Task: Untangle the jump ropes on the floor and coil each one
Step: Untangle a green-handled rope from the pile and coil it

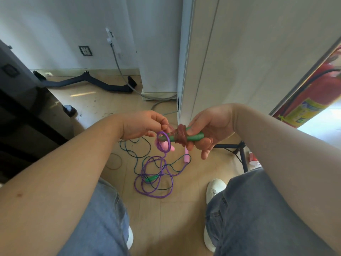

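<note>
My right hand grips a green jump-rope handle held level at chest height. A reddish-brown rope is wound in tight turns round its middle. My left hand pinches a strand of that rope just left of the winding. A purple rope loops over the handle's left end and hangs down to a tangle on the floor. A dark blue-green rope runs through that tangle, where a second green handle lies. Two pink handles show, one under the loop, one hanging lower.
I stand over a wooden floor, white shoes either side of the tangle. A black cabinet is at the left, a white cupboard ahead right, a tripod leg and a red fire extinguisher at the right. A tan rubber band lies left of the ropes.
</note>
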`<state>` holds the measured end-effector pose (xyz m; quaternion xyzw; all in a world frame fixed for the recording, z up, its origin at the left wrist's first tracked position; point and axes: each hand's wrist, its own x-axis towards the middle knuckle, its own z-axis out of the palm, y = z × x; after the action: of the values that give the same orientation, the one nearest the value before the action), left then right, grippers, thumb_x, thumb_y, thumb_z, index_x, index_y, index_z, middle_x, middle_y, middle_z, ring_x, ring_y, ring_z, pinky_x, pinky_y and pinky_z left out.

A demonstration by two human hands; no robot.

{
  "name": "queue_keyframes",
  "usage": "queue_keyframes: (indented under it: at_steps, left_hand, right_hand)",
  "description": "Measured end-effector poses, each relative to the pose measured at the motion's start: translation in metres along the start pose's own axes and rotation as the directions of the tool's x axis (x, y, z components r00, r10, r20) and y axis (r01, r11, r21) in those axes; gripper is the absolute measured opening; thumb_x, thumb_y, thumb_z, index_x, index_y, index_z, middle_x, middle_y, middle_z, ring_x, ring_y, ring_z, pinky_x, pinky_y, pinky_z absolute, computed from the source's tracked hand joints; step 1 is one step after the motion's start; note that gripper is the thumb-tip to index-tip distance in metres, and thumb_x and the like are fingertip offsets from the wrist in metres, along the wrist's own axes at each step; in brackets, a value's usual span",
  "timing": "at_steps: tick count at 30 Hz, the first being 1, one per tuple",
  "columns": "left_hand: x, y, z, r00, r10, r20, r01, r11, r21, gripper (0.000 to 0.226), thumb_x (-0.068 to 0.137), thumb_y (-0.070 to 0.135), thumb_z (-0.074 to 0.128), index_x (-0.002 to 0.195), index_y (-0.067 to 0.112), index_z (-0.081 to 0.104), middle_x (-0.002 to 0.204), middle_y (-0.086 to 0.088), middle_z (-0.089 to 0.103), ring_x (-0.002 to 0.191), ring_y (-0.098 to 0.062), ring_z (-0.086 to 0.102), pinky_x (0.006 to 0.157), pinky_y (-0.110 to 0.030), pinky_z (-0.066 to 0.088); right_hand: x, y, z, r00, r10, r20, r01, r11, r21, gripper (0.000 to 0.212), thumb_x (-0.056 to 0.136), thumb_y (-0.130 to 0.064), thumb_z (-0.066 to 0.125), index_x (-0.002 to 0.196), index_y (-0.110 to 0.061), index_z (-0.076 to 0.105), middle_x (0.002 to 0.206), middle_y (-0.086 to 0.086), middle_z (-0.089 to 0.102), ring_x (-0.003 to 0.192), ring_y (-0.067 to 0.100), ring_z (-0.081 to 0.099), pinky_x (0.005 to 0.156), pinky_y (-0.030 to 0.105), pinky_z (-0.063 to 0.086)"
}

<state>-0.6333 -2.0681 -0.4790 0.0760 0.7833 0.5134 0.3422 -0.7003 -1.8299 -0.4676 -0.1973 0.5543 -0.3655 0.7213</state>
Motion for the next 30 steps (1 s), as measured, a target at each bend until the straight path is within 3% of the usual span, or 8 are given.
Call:
queue_keyframes:
  at_steps: [7, 12, 15, 18, 20, 23, 26, 30]
  left_hand:
    - [0.001, -0.004, 0.004, 1.000, -0.018, -0.006, 0.019, 0.971, 0.237, 0.023, 0.082, 0.010, 0.080, 0.075, 0.011, 0.058, 0.071, 0.006, 0.058, 0.064, -0.002, 0.052, 0.064, -0.010, 0.045]
    - [0.001, -0.002, 0.002, 0.997, -0.047, -0.056, 0.061, 0.955, 0.289, 0.021, 0.079, 0.021, 0.083, 0.082, 0.017, 0.063, 0.067, 0.019, 0.064, 0.064, 0.005, 0.058, 0.073, -0.023, 0.043]
    - [-0.002, -0.001, 0.003, 0.997, -0.078, -0.011, 0.077, 0.938, 0.338, 0.036, 0.072, 0.028, 0.089, 0.080, 0.025, 0.054, 0.079, 0.010, 0.065, 0.077, -0.007, 0.062, 0.077, -0.029, 0.047]
    - [0.002, -0.003, 0.008, 0.992, -0.102, -0.073, 0.126, 0.821, 0.557, 0.047, 0.064, 0.045, 0.089, 0.089, 0.027, 0.054, 0.093, 0.001, 0.067, 0.093, -0.023, 0.065, 0.082, -0.044, 0.056]
    - [0.005, -0.004, 0.012, 0.992, -0.062, -0.110, 0.116, 0.791, 0.600, 0.043, 0.068, 0.037, 0.087, 0.088, 0.023, 0.052, 0.094, -0.002, 0.065, 0.092, -0.024, 0.064, 0.085, -0.048, 0.055]
    - [0.010, -0.003, 0.013, 0.987, 0.043, -0.152, 0.057, 0.800, 0.598, 0.019, 0.085, 0.014, 0.073, 0.088, 0.015, 0.054, 0.094, -0.005, 0.063, 0.084, -0.016, 0.062, 0.072, -0.033, 0.053]
    - [0.010, -0.001, 0.014, 0.974, 0.111, -0.198, 0.021, 0.823, 0.567, 0.004, 0.093, 0.007, 0.063, 0.092, 0.009, 0.060, 0.098, -0.002, 0.061, 0.064, 0.010, 0.057, 0.052, -0.007, 0.041]
    - [0.018, 0.000, 0.024, 0.965, 0.181, -0.188, -0.045, 0.825, 0.564, 0.013, 0.097, 0.009, 0.052, 0.087, 0.007, 0.059, 0.081, -0.011, 0.066, 0.062, -0.011, 0.066, 0.050, -0.019, 0.048]
  right_hand:
    - [0.002, 0.000, -0.002, 0.996, 0.038, -0.077, -0.040, 0.999, -0.030, 0.032, 0.083, -0.031, 0.064, 0.095, -0.002, 0.067, 0.060, 0.004, 0.048, 0.056, 0.017, 0.044, 0.080, 0.040, 0.051]
    - [0.000, -0.003, -0.002, 0.986, 0.023, -0.162, -0.033, 0.998, -0.056, 0.028, 0.085, -0.029, 0.062, 0.093, -0.002, 0.067, 0.060, 0.005, 0.047, 0.057, 0.018, 0.041, 0.076, 0.038, 0.051]
    - [0.003, -0.002, -0.001, 0.975, 0.050, -0.218, -0.067, 0.995, -0.071, 0.030, 0.086, -0.028, 0.059, 0.097, 0.000, 0.064, 0.060, 0.005, 0.047, 0.056, 0.018, 0.040, 0.074, 0.037, 0.050]
    - [0.006, -0.001, 0.000, 0.965, 0.086, -0.247, -0.108, 0.991, -0.078, 0.033, 0.084, -0.028, 0.061, 0.100, 0.001, 0.063, 0.061, 0.006, 0.046, 0.055, 0.018, 0.039, 0.071, 0.036, 0.050]
    - [0.006, -0.001, 0.001, 0.967, 0.099, -0.233, -0.117, 0.991, -0.065, 0.033, 0.084, -0.028, 0.061, 0.100, 0.001, 0.063, 0.061, 0.006, 0.045, 0.055, 0.018, 0.039, 0.072, 0.036, 0.051]
    - [0.005, -0.002, 0.002, 0.980, 0.081, -0.180, -0.086, 0.996, -0.022, 0.030, 0.086, -0.028, 0.060, 0.097, -0.001, 0.065, 0.060, 0.005, 0.046, 0.056, 0.018, 0.040, 0.076, 0.038, 0.051]
    - [0.005, -0.003, 0.004, 0.996, 0.051, -0.069, -0.050, 0.999, 0.013, 0.027, 0.086, -0.028, 0.060, 0.094, -0.003, 0.066, 0.061, 0.003, 0.047, 0.057, 0.017, 0.042, 0.079, 0.038, 0.051]
    - [0.016, -0.003, 0.011, 0.997, -0.068, 0.019, 0.068, 0.998, 0.009, 0.026, 0.091, -0.027, 0.057, 0.097, -0.006, 0.070, 0.065, 0.004, 0.053, 0.061, 0.018, 0.046, 0.084, 0.042, 0.049]
